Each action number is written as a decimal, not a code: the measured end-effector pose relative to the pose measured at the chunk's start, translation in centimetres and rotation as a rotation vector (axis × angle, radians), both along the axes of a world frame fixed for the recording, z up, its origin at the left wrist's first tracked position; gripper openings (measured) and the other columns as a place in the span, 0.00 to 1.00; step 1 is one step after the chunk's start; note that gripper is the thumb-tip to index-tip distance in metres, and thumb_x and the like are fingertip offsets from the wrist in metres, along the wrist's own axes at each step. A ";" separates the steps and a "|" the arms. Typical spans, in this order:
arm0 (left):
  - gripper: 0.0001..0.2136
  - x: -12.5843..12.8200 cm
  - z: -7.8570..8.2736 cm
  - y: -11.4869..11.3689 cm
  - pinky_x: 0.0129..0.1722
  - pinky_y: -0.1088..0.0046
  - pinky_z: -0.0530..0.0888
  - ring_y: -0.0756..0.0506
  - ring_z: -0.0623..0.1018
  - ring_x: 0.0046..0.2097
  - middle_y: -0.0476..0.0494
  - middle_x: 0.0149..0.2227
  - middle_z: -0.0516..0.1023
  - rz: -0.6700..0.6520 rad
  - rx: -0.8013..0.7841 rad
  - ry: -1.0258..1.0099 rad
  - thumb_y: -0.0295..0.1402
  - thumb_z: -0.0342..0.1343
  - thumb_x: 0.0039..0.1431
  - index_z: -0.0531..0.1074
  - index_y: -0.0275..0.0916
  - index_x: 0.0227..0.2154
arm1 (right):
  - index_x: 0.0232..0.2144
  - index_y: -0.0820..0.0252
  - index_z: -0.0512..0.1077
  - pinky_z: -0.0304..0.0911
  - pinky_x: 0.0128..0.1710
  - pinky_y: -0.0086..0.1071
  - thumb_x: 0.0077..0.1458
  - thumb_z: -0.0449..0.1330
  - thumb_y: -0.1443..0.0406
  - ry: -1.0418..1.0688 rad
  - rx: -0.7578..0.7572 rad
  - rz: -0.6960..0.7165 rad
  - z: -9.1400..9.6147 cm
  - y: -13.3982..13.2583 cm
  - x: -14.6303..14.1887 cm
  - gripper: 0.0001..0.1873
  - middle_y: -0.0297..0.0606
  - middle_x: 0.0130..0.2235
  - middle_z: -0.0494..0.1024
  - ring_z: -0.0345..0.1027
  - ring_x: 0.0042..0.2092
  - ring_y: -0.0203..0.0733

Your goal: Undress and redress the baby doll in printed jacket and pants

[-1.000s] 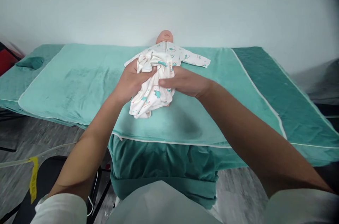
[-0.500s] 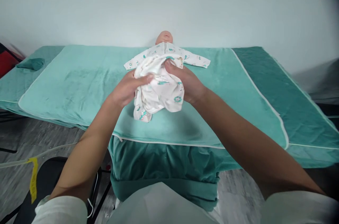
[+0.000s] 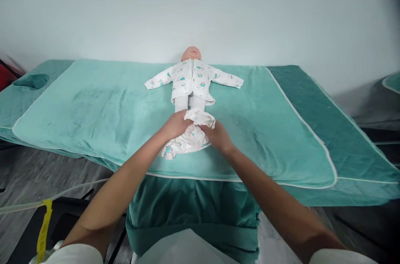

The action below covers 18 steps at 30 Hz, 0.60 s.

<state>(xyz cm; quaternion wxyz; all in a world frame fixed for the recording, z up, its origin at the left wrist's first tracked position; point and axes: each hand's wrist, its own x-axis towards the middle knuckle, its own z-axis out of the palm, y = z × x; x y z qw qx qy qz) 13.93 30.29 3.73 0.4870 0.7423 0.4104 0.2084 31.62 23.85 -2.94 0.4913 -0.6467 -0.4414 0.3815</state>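
A baby doll lies on its back on the bed, head toward the wall, arms spread. It wears a white baby jacket with a green print, and its white legs show below the hem. At the lower ends of the legs is a bunched pair of printed baby pants, its lower part resting on the cover. My left hand grips the bunched top of the pants from the left. From the right, my right hand pinches the same gathered edge. The doll's feet are hidden by cloth and hands.
A light green plush cover with white piping lies over the darker green bed. The white wall stands behind. At the lower left are a black chair and a pale tube with a yellow tag.
Both hands have lowered the pants from in front of the jacket to the doll's feet, gathering the cloth. The jacket's lower part and the legs now show. The view has shifted slightly.
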 end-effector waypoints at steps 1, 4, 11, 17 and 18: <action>0.12 0.4 -0.2 0.0 0.57 0.58 0.73 0.34 0.80 0.55 0.37 0.52 0.84 -0.050 0.087 0.114 0.31 0.54 0.61 0.79 0.38 0.43 | 0.48 0.57 0.79 0.65 0.62 0.56 0.52 0.67 0.55 -0.041 0.005 -0.027 -0.9 -0.4 0.1 0.22 0.45 0.52 0.83 0.75 0.57 0.60; 0.13 1.3 -0.3 -0.3 0.53 0.58 0.73 0.32 0.80 0.54 0.33 0.51 0.83 -0.161 0.224 0.334 0.30 0.50 0.63 0.78 0.39 0.44 | 0.51 0.56 0.77 0.63 0.64 0.56 0.56 0.63 0.54 -0.116 0.000 -0.048 -2.4 -1.0 0.1 0.22 0.47 0.56 0.81 0.72 0.61 0.60; 0.11 1.8 0.7 -1.1 0.52 0.60 0.74 0.34 0.80 0.52 0.38 0.50 0.83 -0.111 0.096 0.176 0.35 0.51 0.64 0.77 0.40 0.42 | 0.50 0.54 0.75 0.64 0.63 0.52 0.58 0.61 0.52 0.012 0.101 -0.095 -3.1 -1.4 0.0 0.21 0.46 0.55 0.82 0.73 0.60 0.56; 0.15 1.4 1.7 0.1 0.50 0.65 0.75 0.38 0.81 0.51 0.42 0.49 0.83 -0.226 -0.292 -0.170 0.40 0.66 0.56 0.78 0.39 0.45 | 0.44 0.55 0.72 0.69 0.57 0.47 0.54 0.63 0.52 0.182 0.277 -0.110 -3.5 -0.1 1.9 0.19 0.43 0.51 0.81 0.75 0.53 0.51; 0.18 1.2 1.8 0.7 0.50 0.65 0.76 0.39 0.81 0.51 0.41 0.49 0.83 -0.285 -0.398 -0.217 0.39 0.68 0.54 0.78 0.39 0.46 | 0.45 0.54 0.72 0.69 0.58 0.47 0.54 0.63 0.51 0.156 0.268 -0.086 -3.3 0.4 2.1 0.20 0.43 0.52 0.80 0.74 0.53 0.52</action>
